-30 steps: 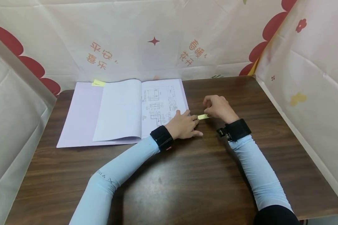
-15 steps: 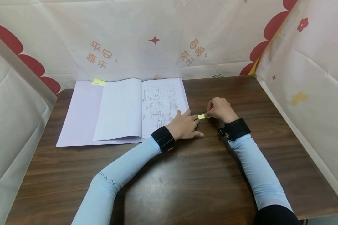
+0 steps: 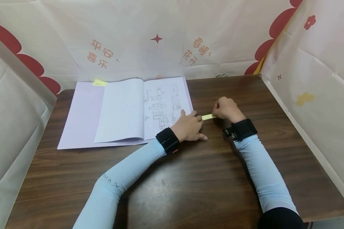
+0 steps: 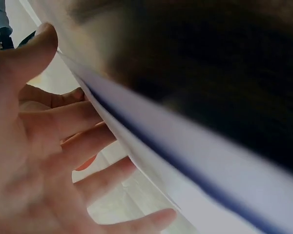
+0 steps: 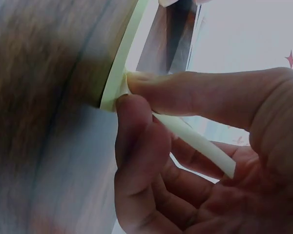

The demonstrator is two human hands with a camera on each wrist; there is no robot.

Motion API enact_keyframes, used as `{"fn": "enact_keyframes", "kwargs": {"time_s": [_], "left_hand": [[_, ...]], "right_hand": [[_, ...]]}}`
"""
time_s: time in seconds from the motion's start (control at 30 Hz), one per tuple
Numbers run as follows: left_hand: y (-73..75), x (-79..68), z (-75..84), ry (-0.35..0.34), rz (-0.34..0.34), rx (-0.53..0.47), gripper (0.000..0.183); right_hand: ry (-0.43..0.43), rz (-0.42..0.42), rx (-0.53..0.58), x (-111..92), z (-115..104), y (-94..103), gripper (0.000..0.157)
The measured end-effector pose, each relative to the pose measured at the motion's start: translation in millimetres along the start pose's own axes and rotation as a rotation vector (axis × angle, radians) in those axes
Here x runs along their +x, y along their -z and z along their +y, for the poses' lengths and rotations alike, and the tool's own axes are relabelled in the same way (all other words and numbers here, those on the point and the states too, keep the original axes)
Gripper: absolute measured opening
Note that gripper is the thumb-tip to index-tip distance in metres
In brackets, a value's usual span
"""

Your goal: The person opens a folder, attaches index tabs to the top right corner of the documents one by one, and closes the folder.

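An open booklet (image 3: 123,111) with a lilac cover lies at the back of the table, technical drawings printed on its right page. My left hand (image 3: 188,128) rests across its right edge with fingers spread, fingertips by the left end of a narrow yellow sticky note pad (image 3: 207,117). Between thumb and index finger, my right hand (image 3: 227,109) pinches a pale sticky strip (image 5: 200,144) at the pad's other end. The strip's loose end sticks out towards the palm in the right wrist view. In the left wrist view the left hand (image 4: 53,141) lies against the paper edge.
Yellow sticky notes (image 3: 99,82) stick out at the booklet's top left. The dark wooden table (image 3: 160,190) meets a patterned cloth (image 3: 126,19) at the back, with more cloth at both sides.
My right hand has shifted slightly right, and more of the yellow pad shows between the hands. The left hand stays in place on the booklet's edge.
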State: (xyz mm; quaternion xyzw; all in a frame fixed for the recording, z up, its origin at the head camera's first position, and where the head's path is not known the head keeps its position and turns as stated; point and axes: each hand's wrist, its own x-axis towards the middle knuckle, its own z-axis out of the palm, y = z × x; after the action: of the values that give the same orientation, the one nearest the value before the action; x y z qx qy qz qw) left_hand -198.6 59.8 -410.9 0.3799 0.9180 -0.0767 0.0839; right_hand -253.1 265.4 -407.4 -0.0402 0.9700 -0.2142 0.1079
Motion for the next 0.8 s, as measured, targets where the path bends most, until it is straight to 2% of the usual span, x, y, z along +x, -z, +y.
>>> {"fn": "enact_keyframes", "kwargs": {"time_s": [0.2,0.33,0.47,0.67,0.8], "left_hand": [[1.7,0.3,0.1,-0.016,0.0,-0.001,0.084],[2.0,1.5,1.0,-0.016,0.002,-0.015,0.085],[1.0,2.1,1.2,-0.006,0.008,-0.024,0.087],[1.1,3.0,1.8,-0.002,-0.001,-0.033,0.088],[4.6,3.9,6.5,0.021,-0.028,-0.004,0.087]], "right_hand": [[-0.01,0.006,0.002,-3,10,11.4,0.012],[0.013,0.025,0.006,-2,17,17.4,0.01],[0.033,0.037,0.003,0,21,18.7,0.008],[0.053,-0.02,0.025,2,27,18.2,0.013],[0.052,0.003,0.055,3,27,17.7,0.013]]}}
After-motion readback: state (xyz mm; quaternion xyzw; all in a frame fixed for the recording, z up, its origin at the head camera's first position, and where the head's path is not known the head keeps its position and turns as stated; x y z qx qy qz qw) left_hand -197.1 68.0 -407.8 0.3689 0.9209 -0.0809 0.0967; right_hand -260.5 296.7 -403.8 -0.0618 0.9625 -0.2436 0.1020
